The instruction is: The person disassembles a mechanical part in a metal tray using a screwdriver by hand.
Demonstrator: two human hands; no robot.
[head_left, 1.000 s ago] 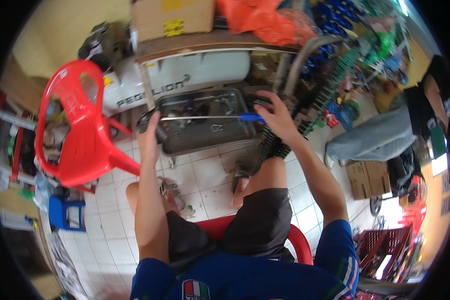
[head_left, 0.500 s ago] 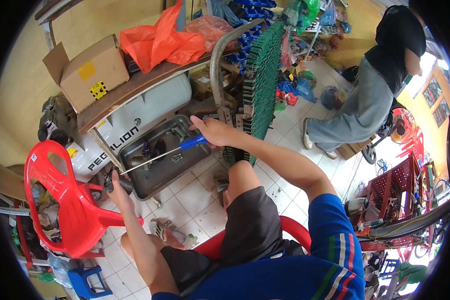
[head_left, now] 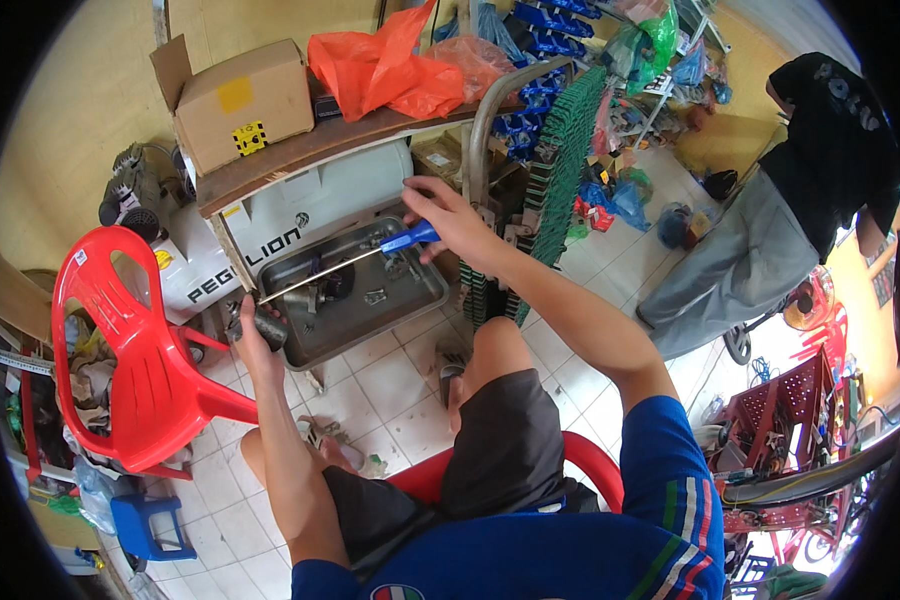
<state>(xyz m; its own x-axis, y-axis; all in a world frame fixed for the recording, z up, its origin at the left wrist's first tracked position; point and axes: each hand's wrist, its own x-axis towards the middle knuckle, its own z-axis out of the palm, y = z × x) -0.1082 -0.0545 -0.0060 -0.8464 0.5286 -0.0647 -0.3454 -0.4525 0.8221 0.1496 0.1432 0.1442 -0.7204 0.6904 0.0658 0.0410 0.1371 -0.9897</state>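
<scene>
A long screwdriver with a blue handle [head_left: 408, 238] and a thin metal shaft slants down leftward over a grey metal tray. My right hand [head_left: 452, 222] grips its handle, the index finger stretched partly out past it. At the shaft's far end, the tip meets a dark, rounded metal part [head_left: 270, 328]. That part is held in my left hand [head_left: 258, 345], beside the near-left corner of the tray [head_left: 355, 338]. Fingers and the part's own bulk hide where the tip touches. Inside the tray lie several small metal parts, among them a dark round piece [head_left: 340, 285].
A red plastic chair [head_left: 145, 385] stands left of the tray, a blue stool [head_left: 150, 525] below it. Behind is a white tank [head_left: 340, 185] under a wooden shelf with a cardboard box [head_left: 245, 105]. A green mesh panel [head_left: 568, 160] rises at right; a person [head_left: 745, 240] stands beyond.
The view has turned, shifting the tray and tank rightward in the picture. My right hand's fingers have loosened around the handle. The person at the right has changed posture and appears nearer.
</scene>
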